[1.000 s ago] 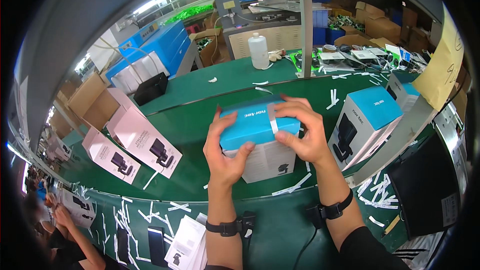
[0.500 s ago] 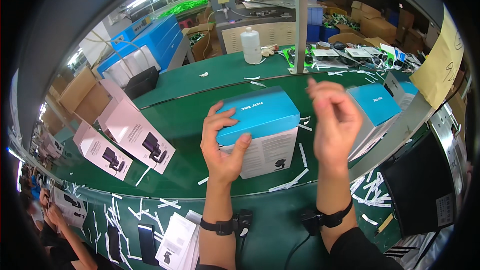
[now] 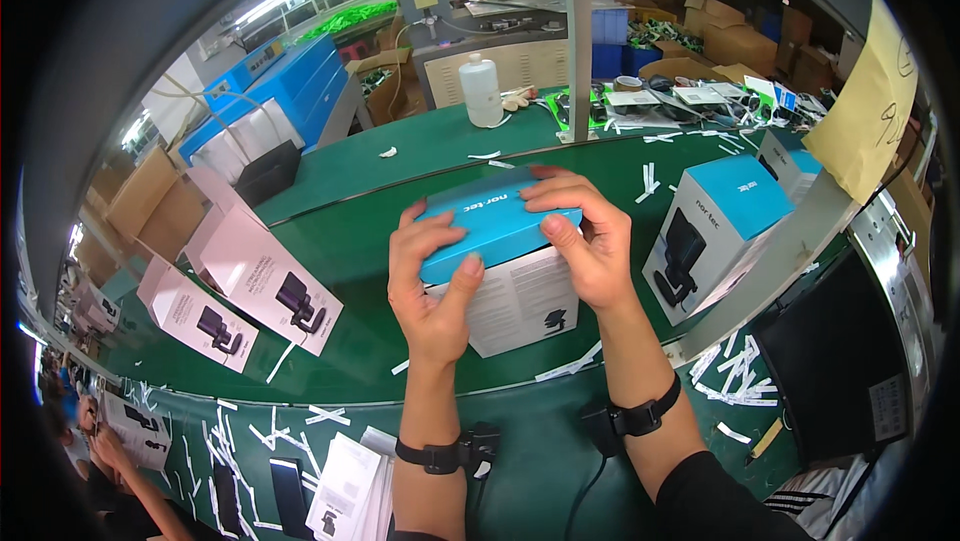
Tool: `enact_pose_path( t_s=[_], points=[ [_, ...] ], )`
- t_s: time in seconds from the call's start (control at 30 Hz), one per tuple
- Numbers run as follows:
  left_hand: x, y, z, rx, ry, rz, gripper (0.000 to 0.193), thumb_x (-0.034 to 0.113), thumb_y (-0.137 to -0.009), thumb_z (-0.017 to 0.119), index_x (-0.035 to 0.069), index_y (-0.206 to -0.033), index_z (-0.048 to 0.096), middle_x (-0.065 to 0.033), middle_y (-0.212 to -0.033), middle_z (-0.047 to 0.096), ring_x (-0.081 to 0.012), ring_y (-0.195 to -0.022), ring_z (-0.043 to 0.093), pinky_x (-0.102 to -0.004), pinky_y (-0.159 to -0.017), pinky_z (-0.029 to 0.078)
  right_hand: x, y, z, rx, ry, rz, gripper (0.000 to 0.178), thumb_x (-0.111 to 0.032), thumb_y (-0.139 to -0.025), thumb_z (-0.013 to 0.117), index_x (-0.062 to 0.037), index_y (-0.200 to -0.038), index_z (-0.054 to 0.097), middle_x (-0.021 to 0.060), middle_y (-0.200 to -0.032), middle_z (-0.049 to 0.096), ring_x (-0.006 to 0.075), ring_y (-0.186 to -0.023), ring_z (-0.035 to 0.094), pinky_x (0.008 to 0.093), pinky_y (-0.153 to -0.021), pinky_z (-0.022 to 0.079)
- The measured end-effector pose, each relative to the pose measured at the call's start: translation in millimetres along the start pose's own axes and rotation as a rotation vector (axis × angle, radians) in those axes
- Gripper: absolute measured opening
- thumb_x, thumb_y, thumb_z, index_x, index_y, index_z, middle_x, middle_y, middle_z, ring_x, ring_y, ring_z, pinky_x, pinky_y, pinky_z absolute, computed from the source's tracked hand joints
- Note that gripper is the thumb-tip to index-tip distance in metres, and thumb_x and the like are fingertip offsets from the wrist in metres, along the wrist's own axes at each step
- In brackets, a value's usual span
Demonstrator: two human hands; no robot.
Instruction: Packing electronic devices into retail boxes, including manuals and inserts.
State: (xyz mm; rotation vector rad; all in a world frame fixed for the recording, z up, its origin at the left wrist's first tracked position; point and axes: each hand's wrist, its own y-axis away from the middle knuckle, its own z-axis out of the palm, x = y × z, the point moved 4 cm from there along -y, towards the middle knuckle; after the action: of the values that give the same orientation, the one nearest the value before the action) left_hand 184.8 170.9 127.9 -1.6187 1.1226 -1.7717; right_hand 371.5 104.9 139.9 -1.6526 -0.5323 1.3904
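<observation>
Head view: we look down past two bare forearms onto a green workbench [image 3: 530, 471] and, beyond its edge, a raised green surface [image 3: 350, 371].
Blue-topped box [image 3: 520, 306]: upright on the raised surface, in the middle of our view, its white printed side turned toward us.
Left hand [image 3: 420, 291]: holding the box by its left part, fingers spread over the blue top and thumb on its front edge.
Right hand [image 3: 597, 246]: holding the box by its right part, fingers lying across the top and thumb pressed on the front of the blue band.
Wristbands: we see a black one on the left wrist [image 3: 435, 456] and another on the right [image 3: 640, 418].
Pink boxes: to the left stand a larger one [image 3: 270, 276] and a smaller one [image 3: 205, 316], both with a dark microphone pictured on them.
Matching box [image 3: 712, 236]: blue and white, well apart on the right.
Paper strips [image 3: 735, 378]: white, scattered over both surfaces.
Leaflets [image 3: 345, 501]: white, piled at the lower left.
Bottle [image 3: 481, 96]: whitish plastic, on the bench behind.
Co-worker's hand [image 3: 108, 449]: far left, at a white box [image 3: 145, 431].
</observation>
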Motion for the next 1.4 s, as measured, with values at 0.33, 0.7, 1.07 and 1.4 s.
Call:
enact_pose_path(
  t_s=[0.33,0.7,1.07,1.4],
  points=[
    [13,12,15,0.088,-0.372,0.318,0.025,0.020,-0.081,0.081,0.006,-0.101,0.075,-0.0089,-0.114,0.070,-0.0365,-0.116,0.057,-0.0565,-0.106,0.043,4,10,-13,0.063,-0.010,-0.108,0.014,-0.011,-0.091,0.070,0.0006,-0.100,0.070,0.0171,-0.114,0.069,0.0378,-0.124,0.055,0.0480,-0.105,0.041],
    [21,37,33,0.075,-0.599,0.521,0.027,0.032,-0.084,0.078,0.011,-0.101,0.077,-0.0003,-0.107,0.070,-0.0242,-0.101,0.054,-0.0588,-0.107,0.043,-10,36,-24,0.211,0.297,-0.281,0.044,-0.032,-0.099,0.046,0.0044,-0.092,0.070,0.0201,-0.102,0.070,0.0394,-0.111,0.062,0.0588,-0.107,0.039],
    [20,37,53,0.172,-0.385,0.342,0.014,0.016,-0.076,0.085,0.012,-0.082,0.072,-0.0016,-0.095,0.070,-0.0244,-0.095,0.053,-0.0575,-0.105,0.046,-14,41,-33,0.225,0.430,-0.331,0.016,-0.012,-0.084,0.073,0.0000,-0.094,0.069,0.0134,-0.100,0.071,0.0342,-0.107,0.064,0.0496,-0.100,0.050],
    [29,30,63,0.228,-0.293,0.196,0.012,0.008,-0.073,0.080,0.013,-0.078,0.070,-0.0026,-0.082,0.071,-0.0226,-0.080,0.061,-0.0393,-0.090,0.042,17,52,-72,0.192,0.260,-0.093,0.014,-0.012,-0.090,0.070,-0.0004,-0.098,0.069,0.0149,-0.111,0.068,0.0350,-0.122,0.058,0.0467,-0.108,0.041]
  ],
)
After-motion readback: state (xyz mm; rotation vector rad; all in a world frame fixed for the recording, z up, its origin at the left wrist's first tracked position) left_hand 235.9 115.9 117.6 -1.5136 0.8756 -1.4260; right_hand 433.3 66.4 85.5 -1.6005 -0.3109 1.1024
